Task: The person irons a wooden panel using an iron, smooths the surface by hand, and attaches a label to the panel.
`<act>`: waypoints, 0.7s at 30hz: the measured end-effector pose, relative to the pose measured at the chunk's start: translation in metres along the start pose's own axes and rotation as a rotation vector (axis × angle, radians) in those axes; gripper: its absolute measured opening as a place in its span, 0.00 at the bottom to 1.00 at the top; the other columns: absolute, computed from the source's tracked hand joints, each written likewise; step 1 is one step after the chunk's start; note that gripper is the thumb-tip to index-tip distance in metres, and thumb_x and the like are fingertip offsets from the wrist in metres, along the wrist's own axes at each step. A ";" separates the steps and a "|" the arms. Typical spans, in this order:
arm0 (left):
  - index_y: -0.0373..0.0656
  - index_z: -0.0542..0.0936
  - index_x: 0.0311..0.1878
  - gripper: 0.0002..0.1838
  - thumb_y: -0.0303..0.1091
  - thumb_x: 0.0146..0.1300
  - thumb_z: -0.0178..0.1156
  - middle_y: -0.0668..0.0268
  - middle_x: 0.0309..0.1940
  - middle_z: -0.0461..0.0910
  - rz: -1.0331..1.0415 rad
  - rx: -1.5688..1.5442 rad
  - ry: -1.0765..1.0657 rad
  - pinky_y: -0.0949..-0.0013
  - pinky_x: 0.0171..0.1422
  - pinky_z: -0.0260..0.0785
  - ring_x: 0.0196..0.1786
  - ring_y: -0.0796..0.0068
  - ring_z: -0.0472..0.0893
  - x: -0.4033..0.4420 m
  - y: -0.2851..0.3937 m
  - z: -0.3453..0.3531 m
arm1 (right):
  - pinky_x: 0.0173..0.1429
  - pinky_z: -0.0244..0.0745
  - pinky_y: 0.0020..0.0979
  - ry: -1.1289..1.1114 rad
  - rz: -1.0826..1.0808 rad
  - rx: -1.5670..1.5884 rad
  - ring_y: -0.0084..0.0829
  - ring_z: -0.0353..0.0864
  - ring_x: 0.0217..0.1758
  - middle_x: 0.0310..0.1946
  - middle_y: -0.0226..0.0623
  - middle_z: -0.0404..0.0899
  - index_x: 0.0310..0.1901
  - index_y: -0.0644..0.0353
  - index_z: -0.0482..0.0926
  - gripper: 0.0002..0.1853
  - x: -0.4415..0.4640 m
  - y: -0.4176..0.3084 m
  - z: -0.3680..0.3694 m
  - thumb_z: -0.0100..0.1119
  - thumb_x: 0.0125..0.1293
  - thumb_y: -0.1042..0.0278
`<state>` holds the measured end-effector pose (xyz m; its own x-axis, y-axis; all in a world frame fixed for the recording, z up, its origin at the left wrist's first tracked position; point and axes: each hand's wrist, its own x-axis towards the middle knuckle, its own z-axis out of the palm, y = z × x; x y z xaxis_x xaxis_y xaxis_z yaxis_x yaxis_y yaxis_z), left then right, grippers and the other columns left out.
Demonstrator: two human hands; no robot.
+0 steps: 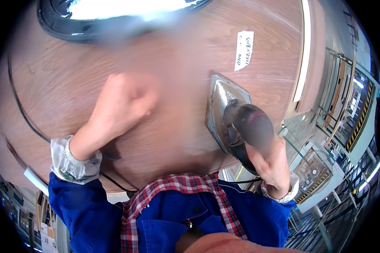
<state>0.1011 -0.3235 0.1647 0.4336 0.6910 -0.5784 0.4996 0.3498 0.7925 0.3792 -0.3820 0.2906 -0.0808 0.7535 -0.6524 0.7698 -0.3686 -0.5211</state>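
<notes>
My right hand [271, 162] is wrapped round the dark handle of a clothes iron [221, 101]. The iron's metal body rests on a reddish-brown wood-grain sheet [71, 84], its pointed end facing away from me. Left of the iron, my left hand [121, 101] is closed with its fingers curled over the same sheet. A hazy patch covers the middle of the view and hides whether those fingers hold anything. A white paper label [244, 50] with handwriting lies on the sheet beyond the iron.
A black-rimmed, brightly shining object [67, 36] stands at the top left. A dark cord [23, 111] runs along the left side. White strip [303, 50] lies by the right edge. Racks with yellow-black striped bars [361, 116] stand farther right.
</notes>
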 end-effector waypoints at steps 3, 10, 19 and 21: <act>0.30 0.81 0.34 0.12 0.32 0.65 0.58 0.67 0.19 0.78 0.057 0.007 0.020 0.79 0.26 0.69 0.22 0.83 0.77 0.000 0.000 0.000 | 0.43 0.76 0.35 -0.002 0.000 0.005 0.46 0.84 0.39 0.33 0.50 0.81 0.49 0.68 0.71 0.19 0.001 -0.004 0.002 0.60 0.55 0.77; 0.30 0.81 0.35 0.11 0.31 0.65 0.58 0.66 0.20 0.78 0.208 0.015 0.084 0.78 0.26 0.70 0.22 0.81 0.78 0.002 -0.005 0.006 | 0.44 0.76 0.34 -0.005 0.005 -0.002 0.42 0.85 0.38 0.33 0.49 0.81 0.51 0.68 0.71 0.20 0.002 -0.012 0.004 0.60 0.55 0.78; 0.30 0.82 0.41 0.10 0.29 0.63 0.60 0.62 0.26 0.82 0.054 0.023 0.122 0.78 0.26 0.70 0.22 0.80 0.78 -0.032 -0.006 -0.006 | 0.44 0.75 0.31 0.025 0.025 0.035 0.33 0.84 0.36 0.31 0.45 0.82 0.50 0.68 0.73 0.19 0.000 -0.011 0.007 0.59 0.55 0.79; 0.30 0.82 0.41 0.10 0.28 0.62 0.61 0.61 0.27 0.82 -0.036 0.004 0.106 0.78 0.25 0.70 0.22 0.80 0.78 -0.039 -0.006 -0.009 | 0.44 0.75 0.30 0.019 0.065 0.045 0.31 0.83 0.35 0.31 0.44 0.82 0.49 0.69 0.73 0.17 -0.001 -0.013 0.006 0.58 0.55 0.79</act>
<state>0.0743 -0.3470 0.1846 0.3339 0.7413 -0.5823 0.5168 0.3727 0.7708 0.3652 -0.3816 0.2946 -0.0189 0.7370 -0.6756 0.7436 -0.4413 -0.5023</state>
